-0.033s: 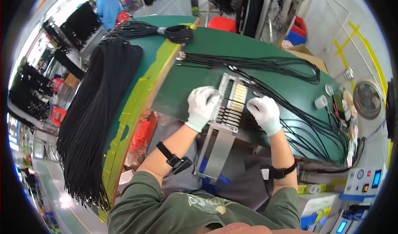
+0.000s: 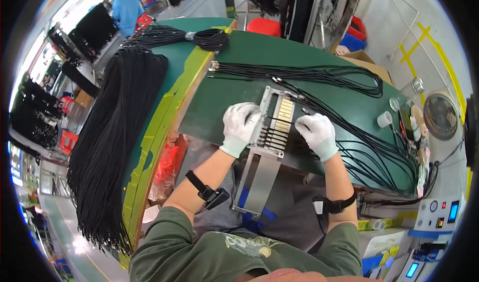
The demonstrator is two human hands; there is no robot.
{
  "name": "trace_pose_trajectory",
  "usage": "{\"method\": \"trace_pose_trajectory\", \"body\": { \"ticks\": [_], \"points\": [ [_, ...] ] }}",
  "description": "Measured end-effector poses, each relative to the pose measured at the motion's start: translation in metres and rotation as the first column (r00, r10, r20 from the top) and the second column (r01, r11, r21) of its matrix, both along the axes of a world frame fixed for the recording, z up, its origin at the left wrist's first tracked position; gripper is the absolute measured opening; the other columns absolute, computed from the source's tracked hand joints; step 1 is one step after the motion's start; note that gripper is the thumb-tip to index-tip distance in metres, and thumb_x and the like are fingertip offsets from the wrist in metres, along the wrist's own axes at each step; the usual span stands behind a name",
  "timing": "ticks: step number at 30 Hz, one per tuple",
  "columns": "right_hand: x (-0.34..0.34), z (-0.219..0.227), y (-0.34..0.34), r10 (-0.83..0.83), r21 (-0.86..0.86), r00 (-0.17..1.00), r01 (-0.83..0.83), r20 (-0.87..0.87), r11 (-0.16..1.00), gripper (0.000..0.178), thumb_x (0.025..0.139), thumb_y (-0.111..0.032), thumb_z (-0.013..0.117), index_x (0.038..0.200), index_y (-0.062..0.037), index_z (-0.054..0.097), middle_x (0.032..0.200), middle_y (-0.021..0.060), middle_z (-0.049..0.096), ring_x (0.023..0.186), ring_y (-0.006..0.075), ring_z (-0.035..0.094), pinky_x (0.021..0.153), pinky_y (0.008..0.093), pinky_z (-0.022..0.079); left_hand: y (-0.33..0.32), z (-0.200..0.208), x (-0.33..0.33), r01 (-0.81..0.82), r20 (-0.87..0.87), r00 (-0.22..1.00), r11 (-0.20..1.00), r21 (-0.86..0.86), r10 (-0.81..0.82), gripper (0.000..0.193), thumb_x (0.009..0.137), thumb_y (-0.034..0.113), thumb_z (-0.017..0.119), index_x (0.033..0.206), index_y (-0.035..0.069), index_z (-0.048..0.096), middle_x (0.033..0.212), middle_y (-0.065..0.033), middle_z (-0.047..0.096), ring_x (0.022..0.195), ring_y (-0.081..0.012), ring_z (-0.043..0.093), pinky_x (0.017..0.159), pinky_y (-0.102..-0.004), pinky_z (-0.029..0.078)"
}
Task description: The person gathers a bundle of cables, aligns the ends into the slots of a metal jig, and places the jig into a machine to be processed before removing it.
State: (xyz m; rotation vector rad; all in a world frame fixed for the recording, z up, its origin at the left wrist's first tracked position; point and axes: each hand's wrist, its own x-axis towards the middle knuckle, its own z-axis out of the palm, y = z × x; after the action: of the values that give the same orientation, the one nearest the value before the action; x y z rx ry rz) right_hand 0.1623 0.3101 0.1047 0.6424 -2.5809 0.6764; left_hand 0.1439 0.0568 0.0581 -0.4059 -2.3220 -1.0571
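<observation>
A silver metal fixture point(image 2: 273, 153) with a row of slots stands at the table's near edge. Several short black cable ends lie side by side in its lower slots, below a strip of cream-coloured blocks point(image 2: 285, 108). One thin black cable point(image 2: 277, 119) stretches across the fixture between my two white-gloved hands. My left hand point(image 2: 240, 126) is closed on it at the left edge, fingertips pinched together. On the right side my right hand point(image 2: 318, 135) pinches the same cable, just off the fixture. The fingertips partly hide both cable ends.
Bundles of long black cables point(image 2: 319, 75) lie across the green table point(image 2: 209, 100). A thick hank of black cables point(image 2: 117, 117) hangs over a yellow-taped divider point(image 2: 169, 102) on the left. A fan point(image 2: 441, 115) and white tape roll point(image 2: 384, 120) sit at the right.
The whole view has shifted slightly. Both hands keep nearly the same pinched pose at the fixture, with the cable still between them.
</observation>
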Motion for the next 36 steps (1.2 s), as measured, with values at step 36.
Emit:
{"method": "trace_pose_trajectory", "body": {
  "ticks": [36],
  "points": [
    [-0.043, -0.038, 0.024, -0.26, 0.146, 0.942, 0.233, 0.211, 0.961, 0.019, 0.08, -0.031, 0.076, 0.087, -0.0144, 0.068, 0.091, 0.0048, 0.068, 0.094, 0.0268, 0.063, 0.08, 0.0419, 0.047, 0.023, -0.002, 0.006, 0.248, 0.166, 0.965, 0.917, -0.311, -0.204, 0.024, 0.082, 0.043, 0.072, 0.102, 0.032, 0.08, 0.141, -0.018, 0.054, 0.137, -0.0395, 0.042, 0.116, -0.0598, 0.024]
  ]
}}
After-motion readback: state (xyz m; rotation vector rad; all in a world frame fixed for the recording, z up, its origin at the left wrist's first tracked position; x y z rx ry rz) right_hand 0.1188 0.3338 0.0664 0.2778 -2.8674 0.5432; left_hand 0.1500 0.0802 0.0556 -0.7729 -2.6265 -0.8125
